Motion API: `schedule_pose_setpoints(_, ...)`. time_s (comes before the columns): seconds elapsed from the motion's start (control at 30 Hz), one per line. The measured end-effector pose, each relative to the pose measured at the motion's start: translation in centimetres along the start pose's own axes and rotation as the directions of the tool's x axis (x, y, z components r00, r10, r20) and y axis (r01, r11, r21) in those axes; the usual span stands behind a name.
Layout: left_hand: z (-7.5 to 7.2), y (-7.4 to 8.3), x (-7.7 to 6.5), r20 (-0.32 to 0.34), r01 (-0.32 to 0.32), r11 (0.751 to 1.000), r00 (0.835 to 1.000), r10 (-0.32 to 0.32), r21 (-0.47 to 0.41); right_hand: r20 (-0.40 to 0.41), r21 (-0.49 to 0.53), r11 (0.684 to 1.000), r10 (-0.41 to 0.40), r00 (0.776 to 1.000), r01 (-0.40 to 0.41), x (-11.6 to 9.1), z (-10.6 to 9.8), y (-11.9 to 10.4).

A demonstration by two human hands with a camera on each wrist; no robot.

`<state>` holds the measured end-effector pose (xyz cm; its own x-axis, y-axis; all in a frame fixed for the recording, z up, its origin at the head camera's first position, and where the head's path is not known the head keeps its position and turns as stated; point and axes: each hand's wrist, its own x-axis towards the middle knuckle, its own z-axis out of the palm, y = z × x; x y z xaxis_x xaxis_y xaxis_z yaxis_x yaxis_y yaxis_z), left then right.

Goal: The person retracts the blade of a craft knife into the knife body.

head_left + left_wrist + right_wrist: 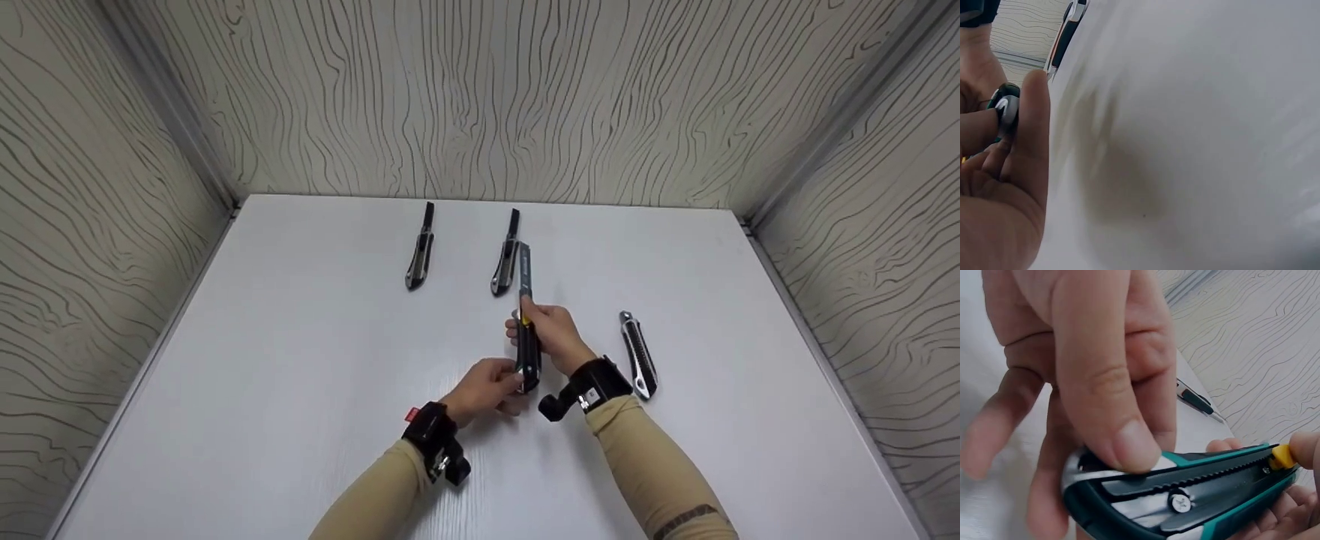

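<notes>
A utility knife (529,349) with a dark green handle stands tilted blade-up over the white table, its long blade extended away from me. My right hand (551,328) grips the handle's upper half, the thumb on the yellow slider (1282,456). At the butt end my left hand (487,386) pinches the handle between thumb and fingers; its thumb presses near the silver end in the right wrist view. Two more utility knives lie farther back with blades out: one at centre left (421,259), one (505,264) just behind the held blade. In the left wrist view only the butt (1008,109) shows between fingers.
A fourth utility knife (638,355), its blade drawn in, lies right of my right wrist. Wood-patterned walls (480,97) rise behind the white table (300,337) and along both sides. Black camera mounts are strapped on both wrists.
</notes>
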<state>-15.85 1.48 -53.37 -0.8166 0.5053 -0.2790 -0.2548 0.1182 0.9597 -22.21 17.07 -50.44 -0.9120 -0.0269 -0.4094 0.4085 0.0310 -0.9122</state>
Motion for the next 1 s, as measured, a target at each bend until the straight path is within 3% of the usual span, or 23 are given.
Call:
schedule_pose_setpoints(0.47, -0.13, -0.34, -0.03, -0.009, -0.026, 0.999, 1.000, 0.027, 0.042, 0.013, 0.013, 1.000, -0.026, 1.000, 0.026, -0.17, 0.44, 0.06)
schedule_pose_setpoints(1.0, -0.32, -0.07, -0.39, -0.026, -0.014, 0.998, 1.000, 0.016, 0.063, 0.038, 0.070, 0.997, -0.030, 0.999, 0.027, -0.07, 0.60, 0.28)
